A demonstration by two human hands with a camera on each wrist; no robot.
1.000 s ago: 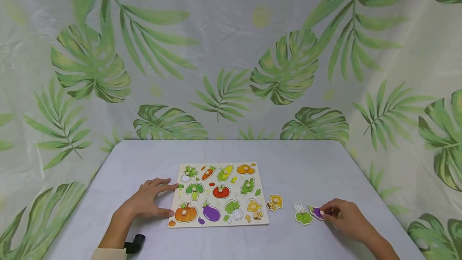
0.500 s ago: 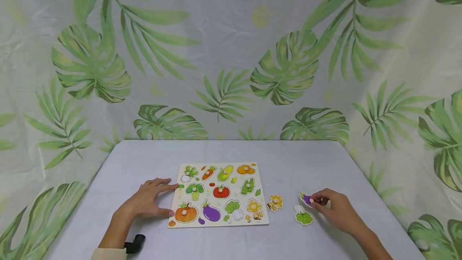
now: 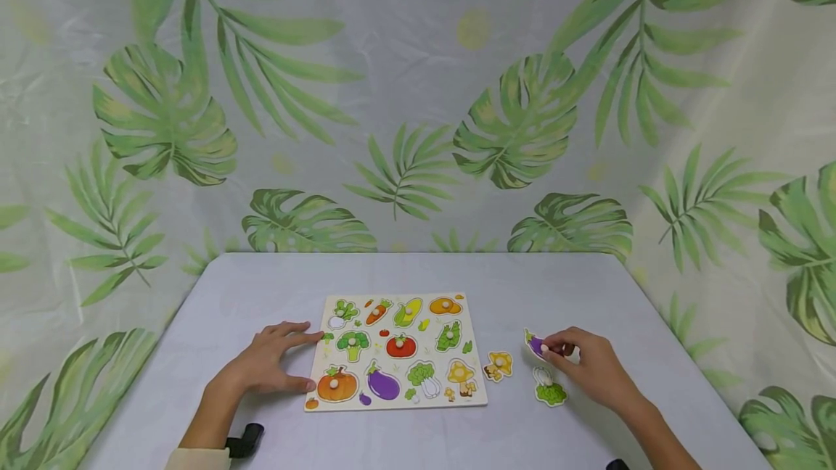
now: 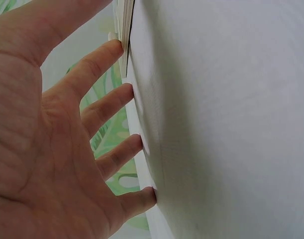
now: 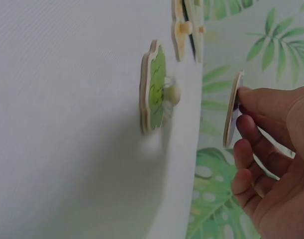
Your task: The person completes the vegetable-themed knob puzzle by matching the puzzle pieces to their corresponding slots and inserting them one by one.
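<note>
My right hand (image 3: 588,365) pinches an eggplant puzzle piece (image 3: 535,344), held up off the table; the right wrist view shows the eggplant piece (image 5: 231,112) edge-on at the fingertips. My left hand (image 3: 271,360) is spread at the left edge of a wooden vegetable puzzle board (image 3: 416,368), thumb and index finger touching it. In the left wrist view, the left hand (image 4: 67,134) has straight, parted fingers, some tips resting on the table. The board shows an eggplant picture (image 3: 383,384) without a knob. Knobbed pieces such as the tomato (image 3: 400,346) sit in the board.
On the table (image 3: 555,289), right of the board, lie a mushroom piece (image 3: 499,366) and a bok choy piece (image 3: 550,390), knob up. The bok choy piece (image 5: 155,89) stands out in the right wrist view. A leaf-patterned cloth (image 3: 405,93) hangs behind the table.
My right hand has lifted the eggplant piece from beside the bok choy piece and carried it leftward and away from me. The left hand and the board have stayed in place.
</note>
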